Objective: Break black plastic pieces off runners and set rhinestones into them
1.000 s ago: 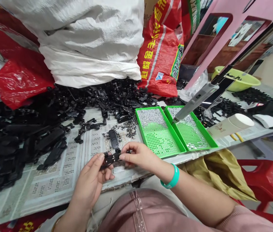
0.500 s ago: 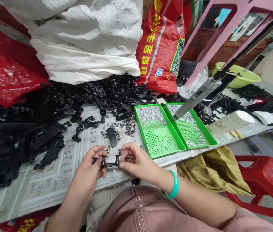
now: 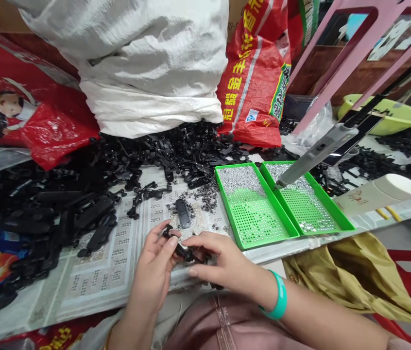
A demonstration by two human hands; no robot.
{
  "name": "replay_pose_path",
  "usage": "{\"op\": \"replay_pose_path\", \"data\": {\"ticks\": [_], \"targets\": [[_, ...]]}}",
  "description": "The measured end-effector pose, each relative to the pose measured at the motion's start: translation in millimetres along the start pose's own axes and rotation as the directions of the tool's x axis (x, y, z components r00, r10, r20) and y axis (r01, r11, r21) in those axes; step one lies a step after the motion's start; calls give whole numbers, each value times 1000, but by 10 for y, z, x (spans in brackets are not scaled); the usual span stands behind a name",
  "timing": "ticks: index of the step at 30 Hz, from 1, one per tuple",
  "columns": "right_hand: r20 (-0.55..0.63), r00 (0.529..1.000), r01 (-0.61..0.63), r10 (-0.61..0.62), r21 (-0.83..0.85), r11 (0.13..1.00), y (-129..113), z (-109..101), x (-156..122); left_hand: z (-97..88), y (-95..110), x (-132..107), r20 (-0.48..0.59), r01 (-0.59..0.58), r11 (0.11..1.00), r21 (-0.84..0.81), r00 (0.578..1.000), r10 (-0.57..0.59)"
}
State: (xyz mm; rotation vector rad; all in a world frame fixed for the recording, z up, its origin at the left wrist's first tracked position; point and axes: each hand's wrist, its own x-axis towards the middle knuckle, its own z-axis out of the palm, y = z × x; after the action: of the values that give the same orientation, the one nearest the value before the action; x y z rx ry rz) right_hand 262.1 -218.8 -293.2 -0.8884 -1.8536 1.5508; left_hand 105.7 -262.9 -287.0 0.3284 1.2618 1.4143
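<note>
A small black plastic part (image 3: 183, 251) with knobbed ends is held at the table's front edge, slanting down to the right. My left hand (image 3: 155, 270) pinches its left end between thumb and fingers. Around the right end curl the fingers of my right hand (image 3: 223, 257), which hide much of it; a teal band circles that wrist. Just beyond the hands, a flat black oval piece (image 3: 183, 214) lies on the patterned table cover. Tiny dark bits (image 3: 205, 197) are scattered beside it.
Two green trays (image 3: 244, 247) of small silvery pieces stand to the right, with a grey electric screwdriver (image 3: 307, 158) slanting over one. Black parts (image 3: 154, 150) heap along the back and left. Behind them are a white sack (image 3: 147, 73) and a red bag (image 3: 249, 92). A pale cup (image 3: 380, 194) lies at right.
The black part has turned from level, knobs up, to slanted. My right hand has closed further around its right end. The view has shifted left, so the surroundings sit farther right.
</note>
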Motion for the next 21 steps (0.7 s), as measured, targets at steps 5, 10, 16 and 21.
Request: {"op": "replay_pose_path", "data": {"ticks": [5,10,16,21], "targets": [[294,854,-520,428,482,705,-19,-4,69,71,-30,-52,112,-161,984,83,982,151],[371,783,-622,499,478,621,85,-62,103,133,-96,-58,306,-232,952,199,938,164],[-103,953,-294,286,-62,954,51,-147,188,112,-43,134,289,-241,872,425,950,122],[-164,983,-136,82,-351,927,-41,-145,206,109,14,222,185,-205,879,430,973,136]]}}
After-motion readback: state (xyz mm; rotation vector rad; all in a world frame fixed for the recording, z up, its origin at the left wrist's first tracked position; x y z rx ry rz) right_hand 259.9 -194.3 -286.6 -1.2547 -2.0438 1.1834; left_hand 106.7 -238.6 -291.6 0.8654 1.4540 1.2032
